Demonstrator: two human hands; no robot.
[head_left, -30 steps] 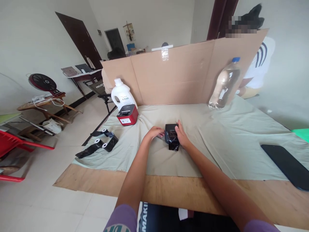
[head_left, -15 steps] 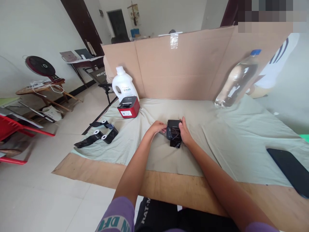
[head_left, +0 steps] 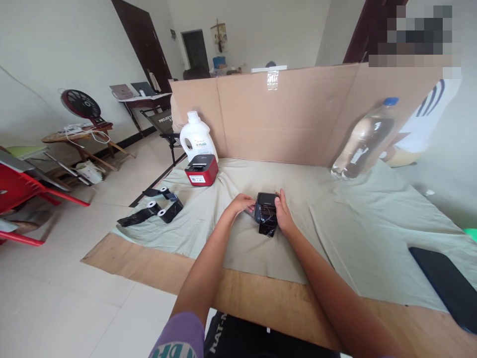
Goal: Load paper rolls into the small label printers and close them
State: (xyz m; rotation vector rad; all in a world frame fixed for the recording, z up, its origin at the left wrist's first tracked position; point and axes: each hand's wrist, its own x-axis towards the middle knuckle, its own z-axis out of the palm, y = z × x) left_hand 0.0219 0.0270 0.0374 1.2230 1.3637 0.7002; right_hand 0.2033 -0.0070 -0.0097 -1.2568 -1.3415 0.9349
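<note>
So the small black boxy device [head_left: 267,199] sits on a wrinkled pale grey-green cloth [head_left: 305,186] spread over a light-brown wooden worktop [head_left: 149,261], more or less in the middle and right in front of the person. The right hand [head_left: 283,213] is grasping its right side, thumb up by the top edge and fingers round the far side. The left hand [head_left: 243,204] is at the device's left side with the fingers bent in close together; can't tell if they're pinching anything or just resting there.

A glossy black strip [head_left: 267,227] hangs over the near face and down towards the cloth, so for good handling I'd let the right hand do the bracing and leave the fine finger work to the left. Go easy on the pressure, since that cloth is loose and would probably bunch or slide under a hard push. I'd also mind the strip: it looks thin and creased, so a sideways tug could crumple it more.

Elbow room's decent too, imo: the black rolls with white cores [head_left: 169,214] lie well off to the left, and the dark flat phone [head_left: 447,283] is far right.
</note>
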